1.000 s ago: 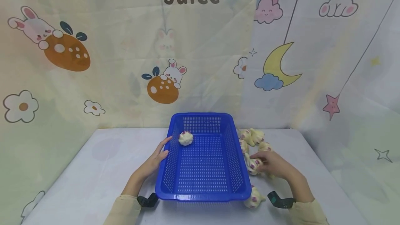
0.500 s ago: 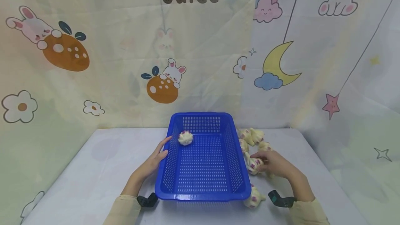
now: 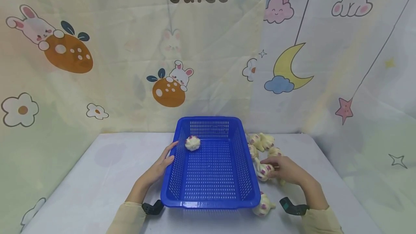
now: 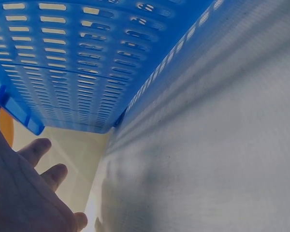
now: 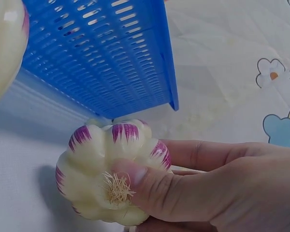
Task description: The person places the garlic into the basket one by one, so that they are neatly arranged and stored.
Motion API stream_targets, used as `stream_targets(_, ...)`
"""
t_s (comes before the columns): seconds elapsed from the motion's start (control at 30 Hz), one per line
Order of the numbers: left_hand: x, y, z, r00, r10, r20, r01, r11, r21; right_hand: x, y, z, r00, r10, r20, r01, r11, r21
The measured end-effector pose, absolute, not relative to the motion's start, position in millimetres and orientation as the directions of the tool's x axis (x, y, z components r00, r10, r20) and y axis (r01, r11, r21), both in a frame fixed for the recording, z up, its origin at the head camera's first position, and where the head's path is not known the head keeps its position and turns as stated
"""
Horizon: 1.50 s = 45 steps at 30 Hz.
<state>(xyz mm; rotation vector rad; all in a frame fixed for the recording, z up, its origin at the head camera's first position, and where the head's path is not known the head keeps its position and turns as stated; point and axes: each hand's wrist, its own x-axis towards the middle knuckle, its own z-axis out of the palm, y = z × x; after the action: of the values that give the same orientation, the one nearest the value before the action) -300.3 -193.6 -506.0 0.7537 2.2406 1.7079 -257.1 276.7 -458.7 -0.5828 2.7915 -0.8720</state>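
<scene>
A blue plastic basket (image 3: 210, 205) with slotted walls stands in the middle of the table. One garlic bulb (image 3: 193, 143) lies inside it, near the far left corner. My left hand (image 3: 156, 170) touches the basket's left rim; in the left wrist view several of its fingers (image 4: 54, 176) spread out apart from the slotted wall. Beyond the right wall, my right hand (image 3: 288, 170) pinches another garlic bulb (image 3: 264, 171). The right wrist view shows the thumb (image 5: 154, 186) against the root end of this purple-streaked bulb (image 5: 89, 183), with other fingers behind it.
More garlic bulbs (image 3: 267, 141) lie along the basket's right side, toward the back. Another bulb (image 3: 264, 205) sits by the near right corner. A printed cloth (image 3: 214, 53) hangs behind the white table (image 3: 113, 169).
</scene>
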Motion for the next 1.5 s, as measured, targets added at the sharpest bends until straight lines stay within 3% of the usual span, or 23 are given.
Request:
stream_targets(0.83,-302,-194,-507,-0.832,0.533,0.151,0.285,0.178,0.942,-256,277,-446,-0.934,-0.358,0.007,-0.294,0.755,-0.587)
stream_targets(1.1,-303,-195,-508,-0.828,0.539,0.153,0.287,0.174,0.942,-255,278,-444,-0.94,-0.332,0.073,-0.306,0.732,-0.609)
stream_targets(1.5,-304,-194,-511,-0.847,0.517,0.12,0.254,0.195,0.947,-253,278,-440,-0.949,-0.304,0.087,-0.289,0.721,-0.629)
